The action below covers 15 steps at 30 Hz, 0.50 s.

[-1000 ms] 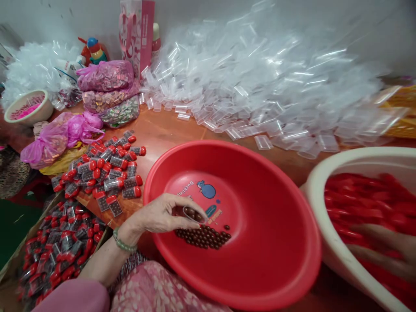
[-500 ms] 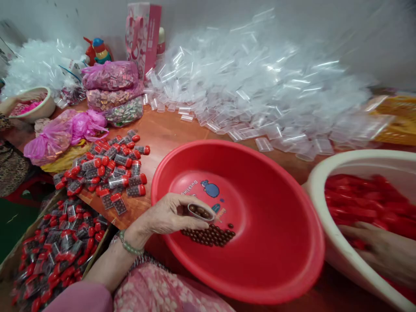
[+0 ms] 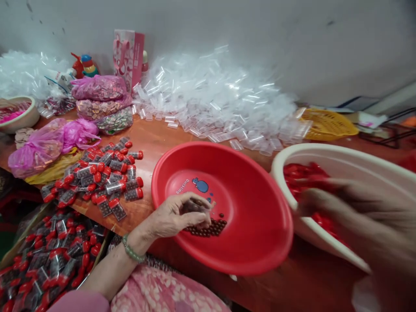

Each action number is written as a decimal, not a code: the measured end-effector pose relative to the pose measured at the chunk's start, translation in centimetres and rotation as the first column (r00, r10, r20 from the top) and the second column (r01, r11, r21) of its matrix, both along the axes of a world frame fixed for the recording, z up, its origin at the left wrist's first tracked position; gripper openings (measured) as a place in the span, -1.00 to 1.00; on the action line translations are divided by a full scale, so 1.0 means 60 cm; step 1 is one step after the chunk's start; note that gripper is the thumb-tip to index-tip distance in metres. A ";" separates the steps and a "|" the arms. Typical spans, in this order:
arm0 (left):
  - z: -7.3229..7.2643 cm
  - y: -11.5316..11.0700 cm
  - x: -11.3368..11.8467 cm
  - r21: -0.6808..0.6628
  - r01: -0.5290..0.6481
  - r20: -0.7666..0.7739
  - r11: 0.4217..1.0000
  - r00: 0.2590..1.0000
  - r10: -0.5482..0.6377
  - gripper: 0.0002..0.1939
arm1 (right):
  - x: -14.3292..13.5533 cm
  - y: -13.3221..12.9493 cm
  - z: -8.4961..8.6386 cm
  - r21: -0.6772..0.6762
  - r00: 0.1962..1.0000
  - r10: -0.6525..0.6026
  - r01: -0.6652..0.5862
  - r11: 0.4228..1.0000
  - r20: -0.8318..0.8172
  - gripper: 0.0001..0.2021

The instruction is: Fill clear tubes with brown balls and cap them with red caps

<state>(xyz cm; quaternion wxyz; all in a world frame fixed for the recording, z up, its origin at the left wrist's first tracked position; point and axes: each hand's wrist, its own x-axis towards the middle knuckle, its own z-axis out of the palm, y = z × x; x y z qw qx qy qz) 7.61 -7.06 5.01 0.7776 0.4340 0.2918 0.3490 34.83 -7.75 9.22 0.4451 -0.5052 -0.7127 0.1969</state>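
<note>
My left hand (image 3: 172,216) is closed around a small clear plastic container (image 3: 195,206) filled with round brown balls. It hovers over the near left part of a red basin (image 3: 260,225), where loose brown balls (image 3: 211,229) lie on the bottom. On the right, my right hand (image 3: 354,212) is smeared by motion above the near rim of a white basin (image 3: 364,151) of red caps (image 3: 302,173). A reddish blur shows by its fingertips, but whether it holds a cap is unclear.
Filled red-capped containers (image 3: 110,173) lie heaped on the table, with more in a box (image 3: 55,255) below. Clear empty containers (image 3: 214,95) pile up against the wall. Pink bags (image 3: 100,91) stand at left, a yellow basket (image 3: 328,123) behind. Another person's hand (image 3: 6,103) reaches into a bowl.
My right hand has come up out of the red caps toward the white basin's rim. My left hand has tilted the container slightly. The view has swung to the right.
</note>
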 end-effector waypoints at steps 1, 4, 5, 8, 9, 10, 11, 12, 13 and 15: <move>-0.001 -0.003 -0.003 0.002 -0.001 0.006 1.000 1.000 0.001 -0.58 | -0.024 0.002 -0.005 -0.056 0.999 -0.039 0.038 0.998 -0.011 -0.85; -0.001 -0.010 -0.011 0.006 0.001 0.004 1.000 1.000 -0.001 -0.59 | -0.096 -0.001 -0.011 -0.224 0.997 0.065 -0.072 0.972 -0.041 -0.72; 0.000 -0.012 -0.014 0.005 0.005 -0.006 1.000 1.000 -0.005 -0.60 | -0.115 -0.002 -0.012 -0.228 0.992 0.115 -0.123 0.966 -0.049 -0.69; 0.002 -0.014 -0.021 0.002 0.030 -0.031 1.000 0.999 -0.030 -0.68 | -0.150 -0.006 -0.011 -0.165 0.976 0.212 -0.216 0.962 -0.043 -0.69; 0.003 -0.014 -0.022 -0.002 0.037 -0.027 0.999 0.999 -0.037 -0.71 | -0.155 -0.006 -0.011 -0.138 0.972 0.234 -0.237 0.962 -0.035 -0.72; 0.004 -0.013 -0.023 -0.008 0.042 -0.018 0.999 0.999 -0.042 -0.73 | -0.158 -0.006 -0.012 -0.119 0.967 0.253 -0.254 0.960 -0.023 -0.75; 0.004 -0.012 -0.023 -0.014 0.050 -0.005 0.999 0.999 -0.050 -0.74 | -0.160 -0.006 -0.012 -0.101 0.962 0.272 -0.272 0.957 -0.012 -0.76; 0.004 -0.011 -0.023 -0.022 0.059 0.009 0.998 0.998 -0.059 -0.75 | -0.161 -0.006 -0.013 -0.086 0.958 0.288 -0.287 0.954 0.000 -0.77; 0.004 -0.009 -0.022 -0.029 0.070 0.025 0.997 0.997 -0.069 -0.75 | -0.162 -0.006 -0.013 -0.077 0.953 0.303 -0.301 0.950 0.012 -0.76; 0.001 -0.005 -0.022 -0.039 0.095 0.053 0.995 0.994 -0.093 -0.73 | -0.165 -0.006 -0.013 -0.073 0.943 0.331 -0.327 0.942 0.045 -0.75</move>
